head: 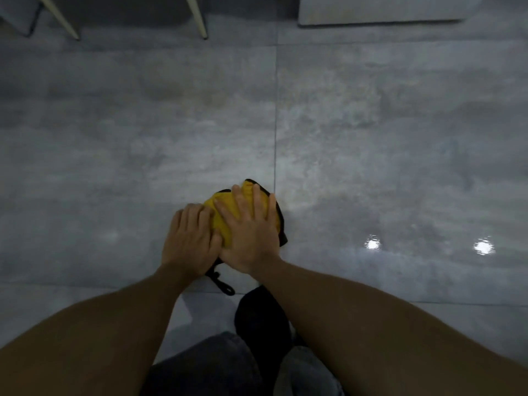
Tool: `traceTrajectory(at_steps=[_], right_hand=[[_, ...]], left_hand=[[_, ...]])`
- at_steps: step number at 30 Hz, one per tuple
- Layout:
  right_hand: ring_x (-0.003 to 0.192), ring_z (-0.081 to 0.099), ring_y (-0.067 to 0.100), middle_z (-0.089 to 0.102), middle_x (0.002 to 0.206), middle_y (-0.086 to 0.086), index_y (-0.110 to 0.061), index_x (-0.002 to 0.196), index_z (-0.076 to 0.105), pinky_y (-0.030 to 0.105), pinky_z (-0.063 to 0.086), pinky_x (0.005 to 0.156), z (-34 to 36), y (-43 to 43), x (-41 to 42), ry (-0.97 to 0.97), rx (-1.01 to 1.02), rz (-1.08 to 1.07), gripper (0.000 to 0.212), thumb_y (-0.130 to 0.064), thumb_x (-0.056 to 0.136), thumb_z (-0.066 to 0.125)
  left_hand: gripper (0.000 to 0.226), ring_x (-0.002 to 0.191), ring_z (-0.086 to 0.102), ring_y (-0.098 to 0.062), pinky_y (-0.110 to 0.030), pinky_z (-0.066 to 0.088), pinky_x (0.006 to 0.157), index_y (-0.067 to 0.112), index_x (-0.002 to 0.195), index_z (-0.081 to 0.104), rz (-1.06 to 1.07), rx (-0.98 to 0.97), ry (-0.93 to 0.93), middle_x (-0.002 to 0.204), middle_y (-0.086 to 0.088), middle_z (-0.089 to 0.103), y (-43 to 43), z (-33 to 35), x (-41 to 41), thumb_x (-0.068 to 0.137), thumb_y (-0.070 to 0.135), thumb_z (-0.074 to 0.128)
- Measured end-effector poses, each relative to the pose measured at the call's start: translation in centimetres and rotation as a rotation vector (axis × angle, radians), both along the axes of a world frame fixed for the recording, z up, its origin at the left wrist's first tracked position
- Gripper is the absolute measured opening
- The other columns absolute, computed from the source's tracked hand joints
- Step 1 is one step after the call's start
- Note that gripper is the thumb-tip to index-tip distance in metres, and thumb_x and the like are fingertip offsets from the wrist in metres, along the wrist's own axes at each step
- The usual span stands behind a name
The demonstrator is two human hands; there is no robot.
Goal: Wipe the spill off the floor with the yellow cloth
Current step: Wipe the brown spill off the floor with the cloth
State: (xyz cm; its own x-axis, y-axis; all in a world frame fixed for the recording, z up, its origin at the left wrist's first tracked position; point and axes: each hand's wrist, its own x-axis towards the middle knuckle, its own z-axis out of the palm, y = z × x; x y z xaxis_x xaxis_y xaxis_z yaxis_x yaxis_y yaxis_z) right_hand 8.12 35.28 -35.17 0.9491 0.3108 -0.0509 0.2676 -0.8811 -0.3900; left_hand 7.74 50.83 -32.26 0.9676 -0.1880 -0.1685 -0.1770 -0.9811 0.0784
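A yellow cloth (225,208) with a black edge lies bunched on the grey tiled floor (371,144), just left of a tile joint. My right hand (250,232) presses flat on top of it with fingers spread. My left hand (190,238) rests on the cloth's left side, fingers curled over its edge and partly under the right hand. A black loop (221,282) of the cloth sticks out toward me below the hands. No distinct spill shows on the glossy tiles; most of the cloth is hidden by the hands.
Two pale chair legs (200,21) stand at the far left and centre. A light cabinet base (380,12) sits at the far right. My knees in dark trousers (223,364) are at the bottom. Two bright light reflections (373,244) shine on the floor to the right.
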Motion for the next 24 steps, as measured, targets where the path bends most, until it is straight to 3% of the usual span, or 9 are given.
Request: traceTrajectory(at_steps=[7, 14, 18, 21, 24], right_hand=[[0.157, 0.010, 0.039, 0.020, 0.171, 0.005, -0.039, 0.156, 0.037, 0.068, 0.006, 0.121, -0.5, 0.0, 0.6, 0.001, 0.031, 0.016, 0.067, -0.060, 0.093, 0.045], [0.154, 0.021, 0.042, 0.031, 0.167, 0.008, -0.038, 0.153, 0.045, 0.066, 0.012, 0.121, -0.6, -7.5, 3.7, -0.066, -0.027, -0.239, 0.060, -0.059, 0.096, 0.040], [0.150, 0.029, 0.041, 0.039, 0.161, 0.012, -0.036, 0.154, 0.044, 0.062, 0.017, 0.122, -1.3, -14.0, 4.0, -0.100, -0.076, -0.364, 0.059, -0.051, 0.098, 0.051], [0.121, 0.046, 0.036, 0.053, 0.137, 0.014, -0.034, 0.152, 0.045, 0.051, 0.037, 0.102, -1.0, -17.9, 3.4, -0.050, -0.135, -0.422, 0.066, -0.050, 0.091, 0.064], [0.088, 0.051, 0.034, 0.058, 0.105, 0.014, -0.025, 0.140, 0.059, 0.043, 0.043, 0.074, -0.6, -20.9, 3.0, -0.055, -0.123, -0.462, 0.052, -0.044, 0.092, 0.064]], left_hand=[[0.030, 0.093, 0.045, -0.034, -0.051, 0.040, 0.091, 0.005, 0.100, 0.048, 0.024, -0.031, 0.017, 0.099, -0.017, 0.050, -1.2, 0.3, 1.7, 0.082, 0.025, 0.035], [0.050, 0.119, 0.047, -0.036, -0.051, 0.035, 0.106, 0.003, 0.130, 0.049, -0.120, -0.066, 0.049, 0.128, -0.017, 0.052, -8.9, -0.1, 6.4, 0.096, 0.033, 0.028], [0.058, 0.125, 0.046, -0.035, -0.051, 0.035, 0.107, 0.005, 0.137, 0.048, -0.225, -0.107, 0.091, 0.136, -0.015, 0.051, -15.7, 0.1, 7.9, 0.099, 0.042, 0.026], [0.058, 0.120, 0.048, -0.031, -0.047, 0.036, 0.105, 0.008, 0.136, 0.049, -0.327, -0.135, 0.098, 0.133, -0.011, 0.053, -19.5, 0.9, 8.2, 0.097, 0.045, 0.026], [0.062, 0.122, 0.043, -0.026, -0.043, 0.033, 0.106, 0.013, 0.139, 0.044, -0.465, -0.097, 0.143, 0.139, -0.006, 0.049, -21.7, 1.8, 8.6, 0.095, 0.048, 0.019]])
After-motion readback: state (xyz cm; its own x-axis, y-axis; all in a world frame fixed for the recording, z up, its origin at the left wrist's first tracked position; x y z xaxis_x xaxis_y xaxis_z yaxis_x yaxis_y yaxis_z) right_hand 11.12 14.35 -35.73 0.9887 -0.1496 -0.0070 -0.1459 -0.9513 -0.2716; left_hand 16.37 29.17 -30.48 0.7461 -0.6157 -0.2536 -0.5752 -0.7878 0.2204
